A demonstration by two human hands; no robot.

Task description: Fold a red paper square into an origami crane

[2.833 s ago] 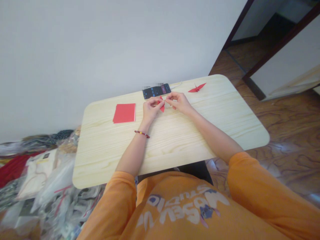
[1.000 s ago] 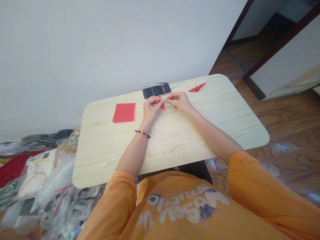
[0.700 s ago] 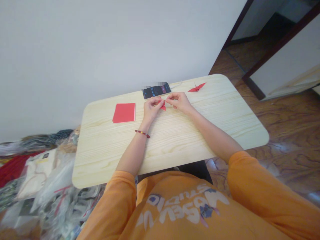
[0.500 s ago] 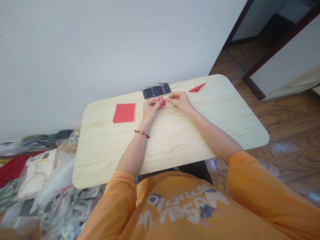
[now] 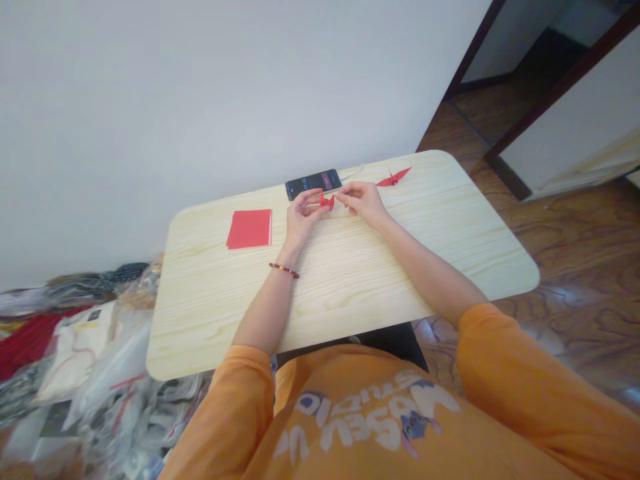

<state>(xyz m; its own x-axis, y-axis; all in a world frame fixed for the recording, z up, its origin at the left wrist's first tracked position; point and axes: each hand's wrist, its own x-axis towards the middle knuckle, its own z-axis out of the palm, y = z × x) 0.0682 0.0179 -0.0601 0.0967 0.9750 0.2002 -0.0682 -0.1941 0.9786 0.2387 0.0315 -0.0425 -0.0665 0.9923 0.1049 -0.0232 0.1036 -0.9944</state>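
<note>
Between the thumb and fingers of my left hand point(image 5: 301, 215) is a small piece of folded red paper point(image 5: 327, 202). My right hand point(image 5: 364, 202) is closed in a pinch at the right tip of that paper; its fingertips partly hide the contact. To the right, just beyond my right hand, a red paper crane point(image 5: 394, 178) rests on the table. A stack of square red paper point(image 5: 249, 229) lies to the left of my left hand.
A phone point(image 5: 313, 183) with a white cable lies at the back edge of the pale wooden table point(image 5: 345, 287), beside the wall. Bagged and folded cloth items point(image 5: 115, 360) are heaped on the left. A doorway and wooden floor point(image 5: 565, 253) are to the right.
The folded red paper has turned in my left fingers and now shows a more open, notched shape. My left fingers have spread slightly around it; my right hand has barely moved.
</note>
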